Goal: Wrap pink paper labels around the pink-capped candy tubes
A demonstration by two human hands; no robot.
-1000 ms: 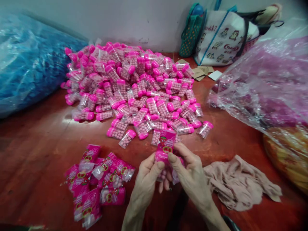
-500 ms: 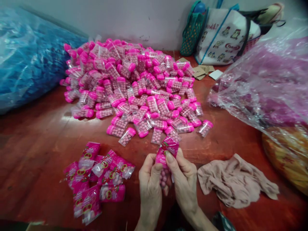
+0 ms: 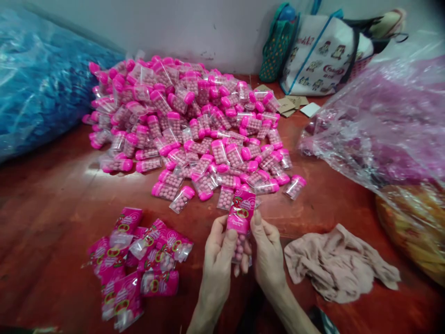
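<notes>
Both hands meet low in the middle of the view around one clear candy container (image 3: 239, 243) filled with pink balls. A pink printed label sleeve (image 3: 241, 211) covers its upper half. My left hand (image 3: 219, 260) grips the container from the left, thumb on the sleeve. My right hand (image 3: 267, 255) pinches it from the right, thumb at the sleeve's edge. A big heap of unlabelled pink-capped containers (image 3: 187, 120) lies beyond my hands. To the left a small pile of labelled containers (image 3: 135, 260) rests on the red-brown table (image 3: 48, 208).
A crumpled beige cloth (image 3: 340, 264) lies right of my hands. A large clear bag of pink items (image 3: 385, 120) fills the right side, a blue plastic bag (image 3: 38, 88) the far left. Tote bags (image 3: 320, 46) and cardboard scraps (image 3: 295, 104) stand at the back wall.
The sleeve stood tilted half a second ago and now sits upright on the container. My hands have shifted slightly with it, staying closed on it.
</notes>
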